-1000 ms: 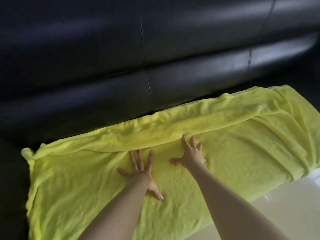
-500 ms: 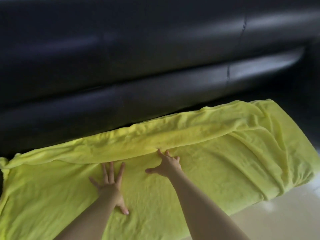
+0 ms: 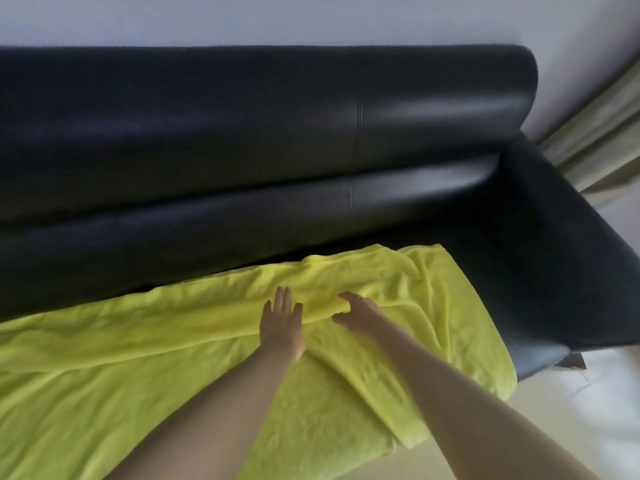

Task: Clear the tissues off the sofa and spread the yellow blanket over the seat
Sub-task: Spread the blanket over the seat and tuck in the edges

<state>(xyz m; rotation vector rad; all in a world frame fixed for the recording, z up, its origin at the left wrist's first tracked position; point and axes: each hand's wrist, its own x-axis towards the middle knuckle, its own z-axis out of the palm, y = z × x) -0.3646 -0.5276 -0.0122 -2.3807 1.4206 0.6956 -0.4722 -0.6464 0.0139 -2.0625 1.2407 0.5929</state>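
Our left hand [image 3: 281,322] lies flat, fingers straight together, pressing the yellow blanket [image 3: 138,368] spread on the seat. Just right of it, our right hand [image 3: 360,315] pinches a raised fold. Beyond both grips: black sofa [image 3: 242,133] backrest, then wall [image 3: 311,19].

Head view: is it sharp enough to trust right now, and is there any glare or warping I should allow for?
Head view: forearms and right hand are motion-smeared, the left hand softer than crisp; pale window glare streaks the black sofa backrest; wide-angle bending curves the sofa and the curtain; the yellow blanket is bright, folds readable.
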